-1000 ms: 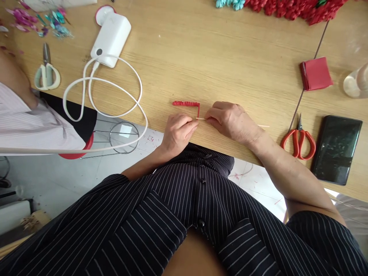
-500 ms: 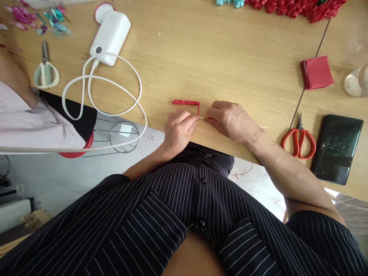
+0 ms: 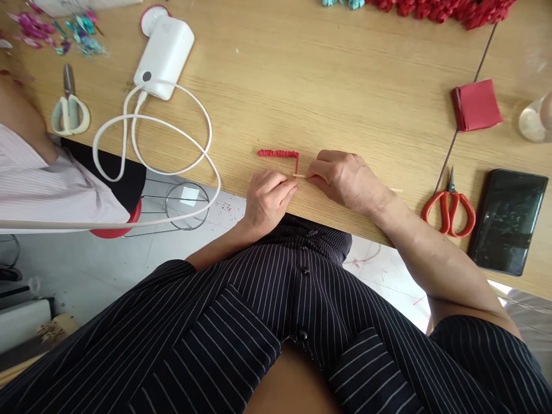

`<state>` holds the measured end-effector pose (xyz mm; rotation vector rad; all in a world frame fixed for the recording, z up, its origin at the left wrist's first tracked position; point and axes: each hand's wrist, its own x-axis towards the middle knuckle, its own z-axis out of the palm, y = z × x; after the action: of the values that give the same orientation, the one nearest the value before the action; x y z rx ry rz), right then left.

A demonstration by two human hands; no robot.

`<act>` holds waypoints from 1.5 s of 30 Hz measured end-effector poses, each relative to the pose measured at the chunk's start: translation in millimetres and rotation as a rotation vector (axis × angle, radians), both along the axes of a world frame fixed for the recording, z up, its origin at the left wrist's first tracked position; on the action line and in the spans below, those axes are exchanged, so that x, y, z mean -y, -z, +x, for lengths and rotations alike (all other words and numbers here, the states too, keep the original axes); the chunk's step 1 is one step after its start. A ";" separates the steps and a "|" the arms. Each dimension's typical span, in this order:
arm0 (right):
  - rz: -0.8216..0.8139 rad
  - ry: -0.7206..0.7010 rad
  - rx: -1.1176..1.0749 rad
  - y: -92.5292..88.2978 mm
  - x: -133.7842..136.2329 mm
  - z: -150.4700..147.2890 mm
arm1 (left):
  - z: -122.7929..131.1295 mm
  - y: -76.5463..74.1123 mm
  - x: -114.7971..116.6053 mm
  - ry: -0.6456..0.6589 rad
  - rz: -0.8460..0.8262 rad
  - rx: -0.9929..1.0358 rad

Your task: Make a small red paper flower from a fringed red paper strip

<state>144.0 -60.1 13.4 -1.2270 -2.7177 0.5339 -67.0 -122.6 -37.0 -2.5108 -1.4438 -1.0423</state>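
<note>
A thin red strip [image 3: 278, 153] lies near the table's front edge, its left stretch gathered into small ruffles and its right end bent down toward me. My left hand [image 3: 269, 197] has its fingers closed on the lower end of this strip. Between the fingers of my right hand [image 3: 345, 175] is a thin wooden stick [image 3: 299, 176]. The stick's tip lies across the strip's lower end, just above my left fingertips, and its tail sticks out behind my right hand.
Red-handled scissors [image 3: 449, 208], a black phone [image 3: 509, 221] and red paper squares [image 3: 478, 106] lie at right, near a clear cup [image 3: 536, 121]. At left are a white power bank [image 3: 164, 57] with a looped cable, pale-handled scissors [image 3: 69, 109] and another person's sleeve [image 3: 52, 178].
The stick's tip has come free of my left fingers and now shows over the red strip. My left hand has shifted slightly down; my right hand has hardly moved.
</note>
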 end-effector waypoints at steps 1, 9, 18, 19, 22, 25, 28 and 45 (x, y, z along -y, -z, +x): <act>-0.003 -0.001 -0.007 0.3 -0.2 0.2 | 0.4 0.4 0.0 -0.010 -0.007 -0.009; 0.003 0.001 -0.037 1.3 -0.3 1.5 | 1.1 1.4 0.9 -0.034 -0.008 0.001; 0.010 0.002 -0.005 0.5 -0.4 0.4 | 1.3 0.8 0.8 -0.031 0.012 0.013; 0.010 0.005 -0.006 0.3 -0.3 0.2 | 1.2 0.7 1.2 -0.027 0.014 0.010; 0.008 0.012 -0.018 0.0 0.0 0.5 | 1.1 0.2 2.2 -0.023 0.005 -0.010; 0.009 0.018 -0.041 0.7 0.1 1.4 | 1.3 0.3 2.5 -0.046 -0.054 -0.036; 0.016 0.021 -0.054 1.6 -0.1 1.9 | 1.3 0.8 2.3 -0.069 -0.114 -0.057; 0.026 -0.009 -0.023 0.6 -0.2 0.7 | 4.6 -1.6 -4.3 -0.115 -0.104 -0.101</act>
<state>144.6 -59.9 12.8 -1.1952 -2.7042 0.5082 -62.4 -118.3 -35.4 -2.4741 -1.6302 -0.8298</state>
